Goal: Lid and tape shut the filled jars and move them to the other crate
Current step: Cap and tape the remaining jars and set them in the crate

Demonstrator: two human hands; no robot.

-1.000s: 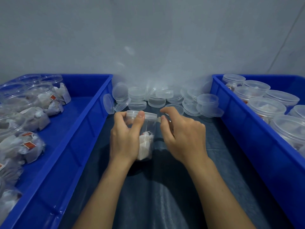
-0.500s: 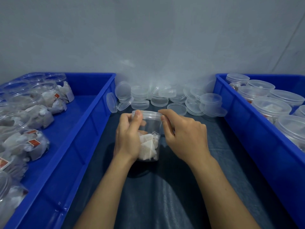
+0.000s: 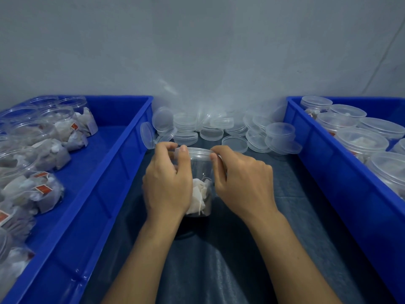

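Note:
A clear plastic jar point(image 3: 201, 172) with white tea bags in it stands upright on the dark cloth between two blue crates. A clear lid point(image 3: 197, 152) sits on its top. My left hand point(image 3: 167, 183) grips the jar's left side, thumb up at the lid rim. My right hand point(image 3: 243, 183) holds the right side, thumb and forefinger pinching at the rim. Whether tape is between the fingers cannot be made out. The left crate point(image 3: 105, 172) holds several open filled jars lying about. The right crate point(image 3: 324, 163) holds several lidded jars.
A heap of loose clear lids point(image 3: 219, 130) lies at the back between the crates, under a clear plastic bag point(image 3: 197, 102) against the grey wall. Dark blue cloth point(image 3: 208, 260) covers the table in front of the jar.
The jar now stands more upright, and both hands have closed in on its rim. My right thumb and forefinger have moved onto the lid's right edge.

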